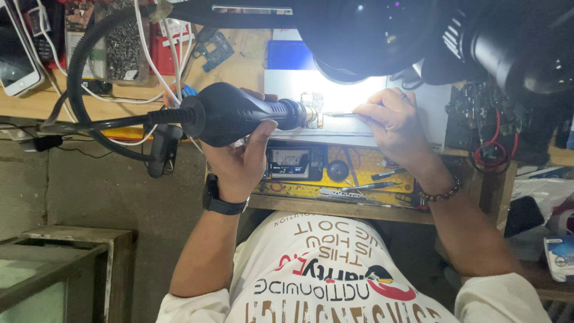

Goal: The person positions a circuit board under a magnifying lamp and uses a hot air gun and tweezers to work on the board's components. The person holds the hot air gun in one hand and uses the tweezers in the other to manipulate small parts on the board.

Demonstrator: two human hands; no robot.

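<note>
My left hand (239, 158) grips a black hot-air gun (239, 113) whose metal nozzle points right at a small circuit board (312, 103) on a brightly lit grey work mat (359, 125). A thick black hose (81, 72) loops from the gun's rear to the left. My right hand (391, 122) pinches thin tweezers (339, 114), their tip reaching the board from the right. A black microscope head (371, 30) hangs over the board and hides part of the mat.
A yellow tray (365, 173) with a small meter and hand tools lies below the mat. Phones (18, 60), white cables and a parts box sit at the upper left. A tangle of red wires (493, 143) is at the right; a wooden frame (66, 263) stands lower left.
</note>
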